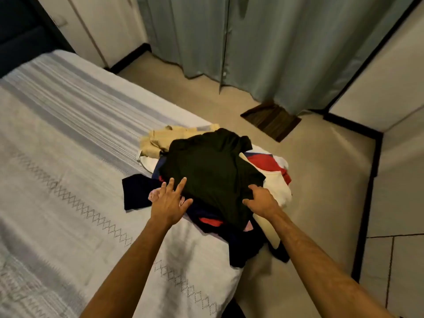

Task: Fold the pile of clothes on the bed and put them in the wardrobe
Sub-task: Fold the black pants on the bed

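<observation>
A pile of clothes lies at the bed's right edge, topped by a crumpled black garment (211, 171). Under and around it show a beige garment (160, 138), a red and white one (268, 164), and a dark navy piece (137, 191). My left hand (169, 200) hovers at the black garment's near left edge with fingers spread, holding nothing. My right hand (261, 200) rests on the black garment's near right side, fingers curled down onto the cloth; a firm grip does not show.
The bed (68, 145) has a white cover with grey stripes and a diamond stitch pattern. Grey-green curtains (263, 47) hang behind it above a beige floor (321, 180). A dark wooden block (273, 120) lies near the curtains. White cupboard doors (91, 26) stand at the back left.
</observation>
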`<action>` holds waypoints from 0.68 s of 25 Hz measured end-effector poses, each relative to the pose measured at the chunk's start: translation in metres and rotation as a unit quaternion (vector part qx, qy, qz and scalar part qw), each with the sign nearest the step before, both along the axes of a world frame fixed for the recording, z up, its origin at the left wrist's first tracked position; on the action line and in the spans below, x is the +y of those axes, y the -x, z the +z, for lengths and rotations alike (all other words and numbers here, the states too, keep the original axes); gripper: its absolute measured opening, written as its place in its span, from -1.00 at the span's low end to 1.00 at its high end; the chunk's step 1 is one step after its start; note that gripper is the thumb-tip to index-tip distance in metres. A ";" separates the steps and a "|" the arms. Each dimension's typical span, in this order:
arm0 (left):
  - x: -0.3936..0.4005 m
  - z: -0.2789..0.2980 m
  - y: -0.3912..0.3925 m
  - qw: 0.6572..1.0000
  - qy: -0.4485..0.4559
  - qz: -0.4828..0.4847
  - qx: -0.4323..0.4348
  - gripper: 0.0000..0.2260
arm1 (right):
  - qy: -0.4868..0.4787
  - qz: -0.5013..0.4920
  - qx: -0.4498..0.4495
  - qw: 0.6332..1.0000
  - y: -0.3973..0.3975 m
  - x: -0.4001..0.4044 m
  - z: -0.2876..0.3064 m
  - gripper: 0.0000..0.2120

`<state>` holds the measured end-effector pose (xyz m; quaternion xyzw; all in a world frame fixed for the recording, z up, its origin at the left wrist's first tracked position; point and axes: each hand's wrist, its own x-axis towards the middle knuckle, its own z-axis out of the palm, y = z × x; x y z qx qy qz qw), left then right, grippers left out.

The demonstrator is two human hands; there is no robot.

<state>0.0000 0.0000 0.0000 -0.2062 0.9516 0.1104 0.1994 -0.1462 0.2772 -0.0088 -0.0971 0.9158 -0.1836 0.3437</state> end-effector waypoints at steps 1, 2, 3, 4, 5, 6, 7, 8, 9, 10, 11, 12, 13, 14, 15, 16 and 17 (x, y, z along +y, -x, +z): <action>-0.003 -0.021 0.014 0.999 -0.033 0.006 -0.018 -0.28 | 0.012 -0.035 -0.021 0.999 0.011 -0.007 -0.022 -0.30; -0.006 -0.041 0.030 0.997 -0.074 0.017 -0.028 -0.26 | 0.020 -0.069 -0.043 0.996 0.022 -0.013 -0.041 -0.26; -0.007 -0.062 0.044 0.994 -0.099 0.028 -0.043 -0.24 | 0.031 -0.107 -0.066 0.992 0.028 -0.018 -0.060 -0.22; -0.006 -0.078 0.058 0.988 -0.138 0.041 -0.050 -0.22 | 0.036 -0.133 -0.088 0.987 0.033 -0.023 -0.078 -0.20; -0.003 -0.095 0.073 0.981 -0.178 0.062 -0.048 -0.20 | 0.047 -0.159 -0.097 0.981 0.037 -0.027 -0.099 -0.21; 0.003 -0.105 0.085 0.972 -0.219 0.083 -0.036 -0.18 | 0.054 -0.178 -0.100 0.977 0.039 -0.031 -0.110 -0.27; 0.009 -0.114 0.094 0.961 -0.255 0.108 -0.024 -0.18 | 0.073 -0.198 -0.093 0.973 0.040 -0.032 -0.122 -0.38; 0.015 -0.123 0.104 0.952 -0.279 0.128 -0.020 -0.21 | 0.088 -0.214 -0.089 0.969 0.041 -0.033 -0.129 -0.51; 0.022 -0.128 0.110 0.950 -0.278 0.141 -0.019 -0.25 | 0.099 -0.222 -0.086 0.966 0.041 -0.035 -0.134 -0.63; 0.028 -0.133 0.113 0.954 -0.260 0.147 -0.014 -0.31 | 0.107 -0.222 -0.079 0.966 0.040 -0.035 -0.137 -0.74; 0.031 -0.135 0.115 0.960 -0.233 0.156 -0.001 -0.42 | 0.114 -0.217 -0.067 0.967 0.041 -0.036 -0.139 -0.81; 0.032 -0.139 0.117 0.963 -0.209 0.167 0.021 -0.57 | 0.129 -0.206 -0.050 0.969 0.042 -0.035 -0.139 -0.82; 0.031 -0.140 0.117 0.963 -0.193 0.185 0.037 -0.74 | 0.137 -0.189 -0.030 0.972 0.043 -0.033 -0.140 -0.77; 0.030 -0.140 0.117 0.961 -0.184 0.202 0.048 -0.85 | 0.142 -0.169 -0.013 0.975 0.043 -0.032 -0.140 -0.72; 0.029 -0.139 0.116 0.959 -0.182 0.211 0.056 -0.88 | 0.139 -0.150 0.002 0.979 0.042 -0.031 -0.136 -0.71; 0.026 -0.139 0.115 0.956 -0.191 0.214 0.062 -0.88 | 0.138 -0.134 0.015 0.981 0.040 -0.031 -0.133 -0.72; 0.025 -0.134 0.114 0.950 -0.214 0.213 0.076 -0.89 | 0.140 -0.126 0.025 0.982 0.039 -0.030 -0.128 -0.74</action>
